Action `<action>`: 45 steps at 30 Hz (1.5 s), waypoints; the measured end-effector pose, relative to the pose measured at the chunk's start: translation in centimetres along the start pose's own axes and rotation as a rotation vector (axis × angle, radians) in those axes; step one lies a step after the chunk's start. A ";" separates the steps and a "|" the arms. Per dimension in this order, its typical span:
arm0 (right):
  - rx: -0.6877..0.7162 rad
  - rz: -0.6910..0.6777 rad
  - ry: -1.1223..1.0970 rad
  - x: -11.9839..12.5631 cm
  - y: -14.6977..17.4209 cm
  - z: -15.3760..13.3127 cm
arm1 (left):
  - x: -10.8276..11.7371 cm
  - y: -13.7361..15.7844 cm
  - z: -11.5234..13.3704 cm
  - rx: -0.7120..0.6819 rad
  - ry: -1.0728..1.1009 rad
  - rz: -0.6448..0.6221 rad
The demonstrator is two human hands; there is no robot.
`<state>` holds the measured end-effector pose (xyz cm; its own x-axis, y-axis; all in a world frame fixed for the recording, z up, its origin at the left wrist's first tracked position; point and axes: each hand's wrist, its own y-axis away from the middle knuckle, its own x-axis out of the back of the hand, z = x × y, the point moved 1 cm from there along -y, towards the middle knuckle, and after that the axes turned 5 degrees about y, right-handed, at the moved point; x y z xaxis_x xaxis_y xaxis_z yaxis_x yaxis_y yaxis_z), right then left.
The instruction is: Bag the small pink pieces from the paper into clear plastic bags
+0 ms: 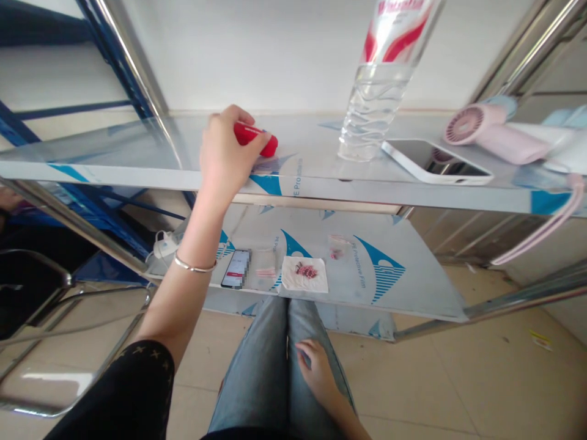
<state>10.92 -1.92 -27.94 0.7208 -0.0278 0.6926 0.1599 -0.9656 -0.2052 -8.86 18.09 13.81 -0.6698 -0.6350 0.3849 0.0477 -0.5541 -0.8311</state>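
Note:
On the upper shelf [316, 177], near its front edge, my left hand [228, 146] has its thumb and fingers closed around a small red rounded object [266, 144] with faint pale lettering. Its exact kind is partly hidden by the fingers. A silver bangle [195, 266] circles the left wrist. Down on my jeans, my right hand [317, 370] rests with loosely bent fingers; a gap shows between thumb and forefinger, and nothing is visible in it. Between the hands, a white tissue [292, 285] on the lower shelf carries a cluster of small dark red and pink pieces [308, 271].
A water bottle [373, 113], a phone [435, 162] and a pink handheld fan [499, 134] are on the upper shelf. The lower shelf [394, 244] bears another phone [236, 269] and small clear packets [266, 264]. A metal-framed chair [76, 296] stands at left.

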 end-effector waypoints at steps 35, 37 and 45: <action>-0.087 -0.078 0.194 -1.3 -4.7 -0.6 | -11.9 31.5 -14.9 0.420 -0.357 -0.888; -0.083 -0.071 0.178 -1.3 -4.7 -0.5 | -11.9 31.5 -15.1 0.395 -0.340 -0.886; -0.096 -0.088 0.165 -1.5 -4.7 -0.4 | -12.1 31.4 -15.4 0.371 -0.247 -0.890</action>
<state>8.87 2.56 -27.73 0.5850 0.0231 0.8107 0.1467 -0.9861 -0.0778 -10.64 16.62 -23.14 -0.4030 0.0225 0.9149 -0.1399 -0.9895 -0.0373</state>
